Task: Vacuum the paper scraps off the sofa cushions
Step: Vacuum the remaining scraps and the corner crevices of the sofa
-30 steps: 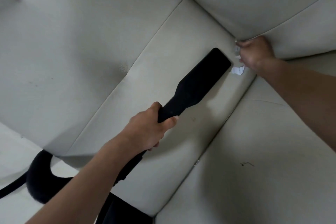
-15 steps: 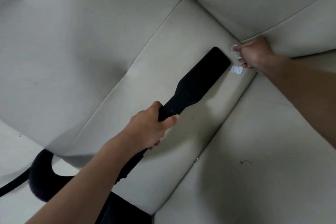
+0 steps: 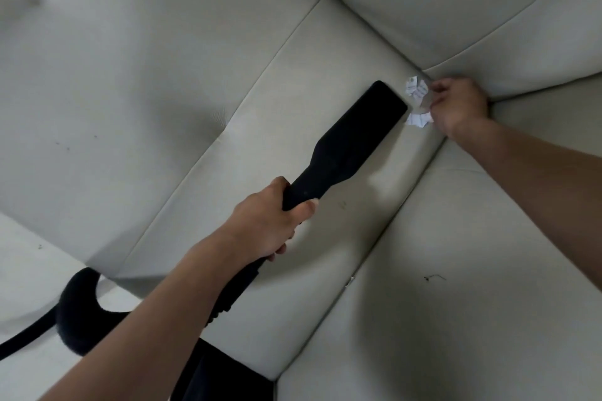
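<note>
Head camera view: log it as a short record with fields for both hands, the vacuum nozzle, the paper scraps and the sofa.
left hand: grips the black vacuum nozzle at its neck
right hand: curled fingers at the paper scraps; pinch unclear
scraps: two white crumpled bits just beyond the nozzle tip, near the cushion corner
sofa cushion: pale, seamed

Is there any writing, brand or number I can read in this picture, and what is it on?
On the upper paper scrap: faint bluish marks, maybe print, too blurred to read.
On the lower paper scrap: the same, unreadable.
On the black vacuum nozzle and the sofa cushions: no text visible.
</note>
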